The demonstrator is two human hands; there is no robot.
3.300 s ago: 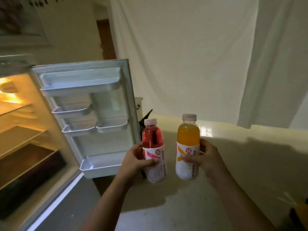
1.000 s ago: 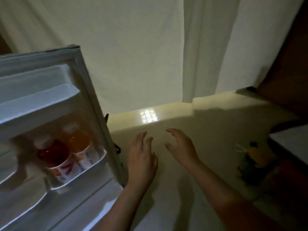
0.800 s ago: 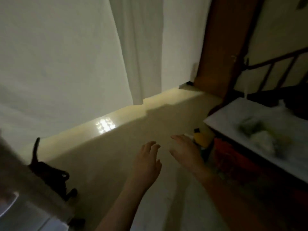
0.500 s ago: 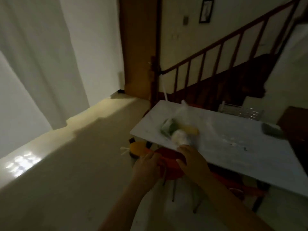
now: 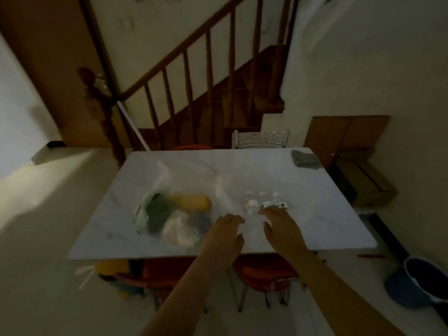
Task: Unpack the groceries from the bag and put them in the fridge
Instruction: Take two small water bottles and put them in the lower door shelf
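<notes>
Fronting wooden stairs (image 5: 218, 98), white table (image 5: 303, 190) bears bag (image 5: 155, 207).

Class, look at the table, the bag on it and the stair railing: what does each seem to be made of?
Table: pale, smooth top with faint veins, perhaps marble or laminate.
Bag: thin clear plastic, since the groceries show through.
Railing: dark brown turned spindles, apparently varnished wood.

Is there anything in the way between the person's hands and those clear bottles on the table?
Nothing visible blocks them. The left hand and right hand hover open over the table, just short of the clear bottles. The grocery bag lies off to the left.
</notes>
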